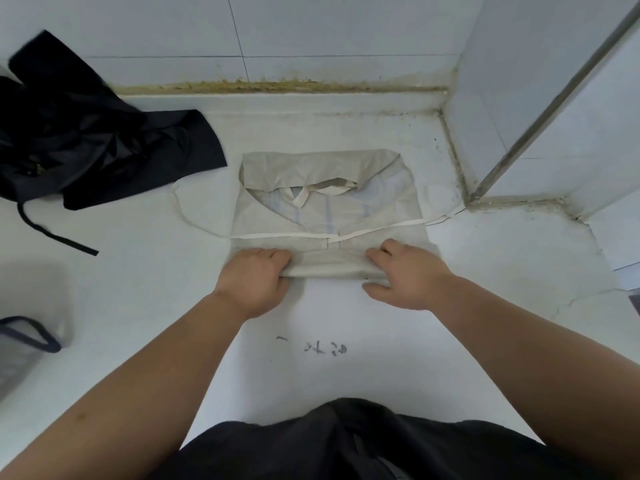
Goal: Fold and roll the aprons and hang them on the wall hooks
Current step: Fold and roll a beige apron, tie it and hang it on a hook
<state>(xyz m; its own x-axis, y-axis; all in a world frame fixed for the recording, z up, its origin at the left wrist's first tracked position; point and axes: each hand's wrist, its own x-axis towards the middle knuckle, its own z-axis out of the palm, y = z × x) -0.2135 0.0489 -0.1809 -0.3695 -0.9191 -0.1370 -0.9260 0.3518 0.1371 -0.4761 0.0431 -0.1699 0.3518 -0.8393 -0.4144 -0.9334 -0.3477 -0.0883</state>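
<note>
A beige apron [325, 206] lies folded flat on the white counter [502, 271], its neck strap and white ties showing on top. Its near edge is turned into a short roll. My left hand [254, 277] grips the left end of that roll, fingers curled over it. My right hand [405, 271] holds the right end, fingers on top and thumb at the near side. A black apron [90, 140] lies crumpled at the far left, one black strap trailing toward me.
Tiled walls close the counter at the back and right, with a metal-edged corner [554, 98] at the right. A grey basket with a dark rim [24, 344] stands at the left edge. Dark handwriting [322, 348] marks the counter near me.
</note>
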